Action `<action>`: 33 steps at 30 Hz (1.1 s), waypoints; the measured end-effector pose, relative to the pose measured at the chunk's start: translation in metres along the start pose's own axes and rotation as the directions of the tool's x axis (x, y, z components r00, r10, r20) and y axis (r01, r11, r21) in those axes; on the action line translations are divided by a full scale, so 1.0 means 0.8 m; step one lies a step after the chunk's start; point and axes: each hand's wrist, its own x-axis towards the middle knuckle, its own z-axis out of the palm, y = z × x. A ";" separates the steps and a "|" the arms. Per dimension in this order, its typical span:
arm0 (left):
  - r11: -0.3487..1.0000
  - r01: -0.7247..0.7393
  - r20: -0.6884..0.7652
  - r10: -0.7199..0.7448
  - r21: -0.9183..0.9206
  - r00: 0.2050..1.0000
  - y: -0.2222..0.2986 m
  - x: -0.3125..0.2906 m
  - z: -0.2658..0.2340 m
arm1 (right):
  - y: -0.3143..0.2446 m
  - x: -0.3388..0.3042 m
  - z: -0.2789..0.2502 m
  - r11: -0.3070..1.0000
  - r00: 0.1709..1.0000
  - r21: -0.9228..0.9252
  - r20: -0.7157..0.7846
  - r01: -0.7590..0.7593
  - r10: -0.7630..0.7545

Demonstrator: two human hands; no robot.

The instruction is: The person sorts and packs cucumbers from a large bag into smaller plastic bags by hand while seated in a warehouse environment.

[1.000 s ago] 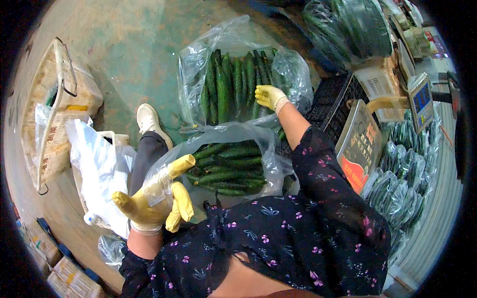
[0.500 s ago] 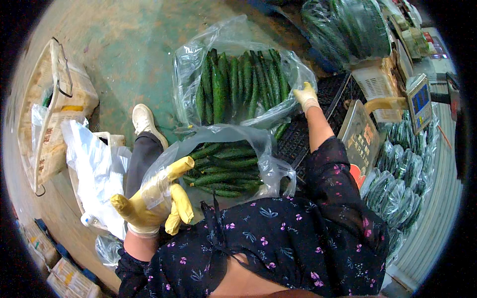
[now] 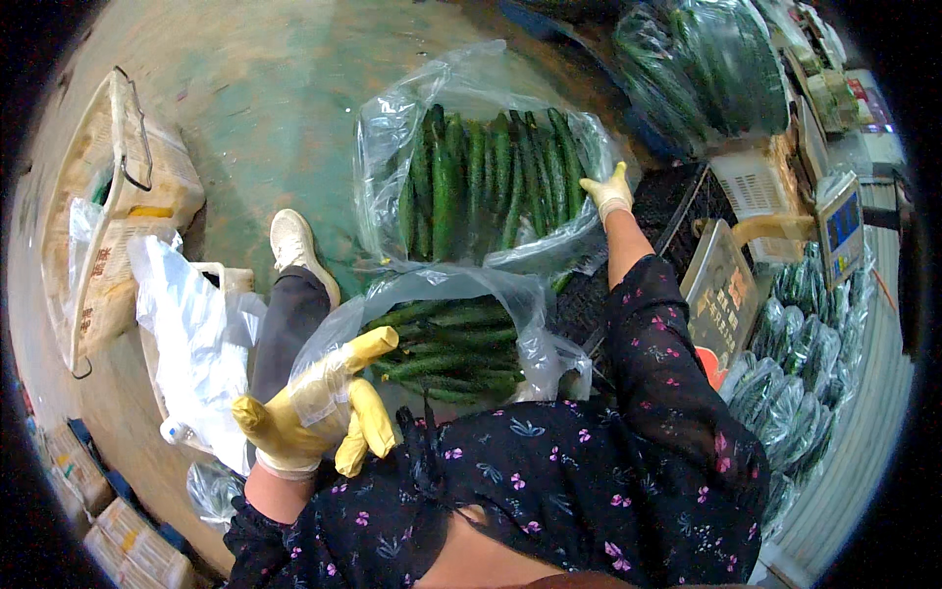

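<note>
My left hand [image 3: 310, 406], in a yellow glove, is over the left rim of a near clear plastic bag [image 3: 527, 300]. Its thumb and fingers are spread, and clear film lies across the glove. Inside that bag several dark green cucumbers [image 3: 453, 349] lie crosswise. A second clear bag [image 3: 379, 157] lies farther off, with cucumbers [image 3: 496, 177] in a lengthwise row. At this far bag's right edge is my right hand [image 3: 612, 191], in a pale yellow glove, thumb and fingers apart. Whether it touches the film is hard to tell.
A black crate [image 3: 677, 211] and a scale with a display [image 3: 839, 231] stand at the right. Bagged cucumbers [image 3: 785, 393] lie beyond, and another full bag [image 3: 702, 74] is at the far right. White plastic bags [image 3: 196, 334] and a cream crate [image 3: 128, 216] are at the left.
The view has shifted slightly, so most things sit a little lower and to the right. The thumb and fingers of my right hand look wider apart; my left hand keeps its spread shape.
</note>
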 end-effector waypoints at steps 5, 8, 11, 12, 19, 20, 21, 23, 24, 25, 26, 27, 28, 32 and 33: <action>1.000 0.001 -0.013 0.000 0.028 1.000 -0.001 0.001 0.005 | 0.006 0.025 0.016 0.990 0.995 0.105 -0.050 0.092 -0.088; 0.999 -0.007 0.005 0.007 0.053 1.000 -0.002 0.004 0.007 | 0.024 0.036 0.025 0.895 0.993 0.439 0.031 0.085 -0.110; 0.999 -0.010 0.024 0.009 0.034 1.000 -0.004 0.000 0.001 | -0.044 -0.035 0.012 0.768 0.936 0.608 0.110 0.204 -0.335; 0.999 -0.020 0.038 0.019 0.030 0.999 -0.006 0.001 0.000 | -0.064 -0.063 0.007 0.725 0.873 0.602 0.092 0.335 -0.479; 0.998 -0.045 0.055 0.042 0.048 0.998 -0.005 0.005 -0.001 | -0.093 -0.096 -0.023 0.777 0.891 0.510 0.044 0.369 -0.453; 0.998 -0.047 0.059 0.044 0.043 0.997 -0.004 0.004 0.000 | -0.090 -0.090 -0.029 0.784 0.890 0.471 -0.004 0.404 -0.456; 0.998 -0.050 0.055 0.048 0.032 0.997 -0.005 0.003 -0.001 | -0.107 -0.104 -0.052 0.838 0.872 0.287 0.016 0.464 -0.489; 0.999 -0.039 0.073 0.038 0.018 0.997 -0.006 0.004 -0.001 | -0.118 -0.112 -0.069 0.812 0.812 0.073 0.038 0.579 -0.583; 0.999 -0.035 0.085 0.033 0.018 0.996 -0.005 0.003 -0.001 | -0.122 -0.109 -0.063 0.756 0.755 0.060 0.041 0.652 -0.654; 0.999 -0.030 0.097 0.028 0.018 0.995 -0.005 0.003 0.000 | -0.123 -0.110 -0.057 0.782 0.792 0.176 0.024 0.598 -0.610; 0.999 -0.029 0.107 0.027 0.017 0.994 -0.005 0.004 0.000 | -0.122 -0.108 -0.056 0.755 0.797 0.364 0.054 0.545 -0.601; 0.999 -0.033 0.107 0.031 0.014 0.994 -0.006 0.002 -0.001 | -0.132 -0.114 -0.059 0.698 0.792 0.541 0.092 0.469 -0.603; 0.999 -0.031 0.108 0.029 0.014 0.994 -0.006 0.002 -0.002 | -0.137 -0.119 -0.065 0.620 0.786 0.695 0.129 0.364 -0.605; 0.999 -0.036 0.105 0.036 -0.002 0.994 -0.009 0.002 -0.003 | -0.157 -0.135 -0.114 0.558 0.781 0.794 0.184 0.239 -0.597; 1.000 -0.030 0.111 0.029 0.002 0.993 -0.008 0.003 -0.003 | -0.147 -0.120 -0.118 0.526 0.818 0.819 0.132 0.228 -0.560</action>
